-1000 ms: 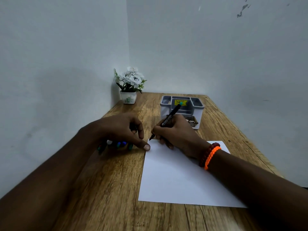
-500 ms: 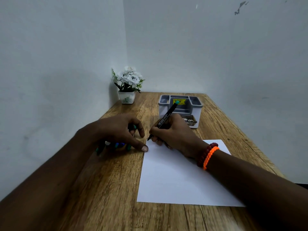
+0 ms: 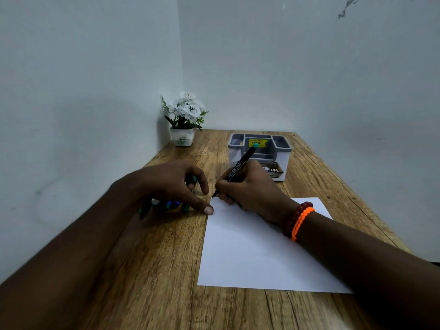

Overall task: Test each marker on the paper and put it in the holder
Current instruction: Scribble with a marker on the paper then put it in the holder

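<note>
My right hand (image 3: 247,186) grips a black marker (image 3: 240,164) with a teal end, its tip touching the far left corner of the white paper (image 3: 257,253). My left hand (image 3: 171,184) rests on the table beside the paper, thumb tip at the sheet's left edge, fingers curled around a small green cap (image 3: 194,179). Several loose markers (image 3: 166,206) lie under that hand, mostly hidden. The grey holder (image 3: 281,148) stands just beyond my right hand, with a yellow price sticker inside.
A small white pot of white flowers (image 3: 184,120) sits in the far left corner. Walls close off the wooden table (image 3: 154,270) on the left and back. The table's right edge runs near the paper.
Both hands stay almost where they were. The marker tip remains at the paper's far left corner.
</note>
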A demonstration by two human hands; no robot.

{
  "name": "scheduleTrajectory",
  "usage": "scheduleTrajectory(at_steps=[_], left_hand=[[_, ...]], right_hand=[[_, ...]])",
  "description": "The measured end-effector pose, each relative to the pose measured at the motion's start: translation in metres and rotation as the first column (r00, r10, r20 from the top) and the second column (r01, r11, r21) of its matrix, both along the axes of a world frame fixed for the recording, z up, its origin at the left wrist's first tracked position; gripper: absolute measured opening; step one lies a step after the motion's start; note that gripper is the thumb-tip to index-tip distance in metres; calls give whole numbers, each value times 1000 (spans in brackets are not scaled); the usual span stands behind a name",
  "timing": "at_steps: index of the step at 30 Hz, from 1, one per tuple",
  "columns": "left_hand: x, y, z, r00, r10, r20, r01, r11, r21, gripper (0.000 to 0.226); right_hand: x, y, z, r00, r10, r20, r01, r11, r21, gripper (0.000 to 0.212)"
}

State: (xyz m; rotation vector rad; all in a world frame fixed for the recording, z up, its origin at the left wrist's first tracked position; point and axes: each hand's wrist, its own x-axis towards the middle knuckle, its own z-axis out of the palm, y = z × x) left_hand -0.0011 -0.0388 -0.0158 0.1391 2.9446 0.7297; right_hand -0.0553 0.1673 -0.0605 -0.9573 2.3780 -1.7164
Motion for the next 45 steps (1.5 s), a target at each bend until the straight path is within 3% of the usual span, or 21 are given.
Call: scheduleTrajectory(at_steps=[45], left_hand=[[3, 3, 4, 993, -119, -26, 119, 993, 8, 32]], right_hand=[[-3, -3, -2, 995, -98, -36, 100, 994, 39, 22]])
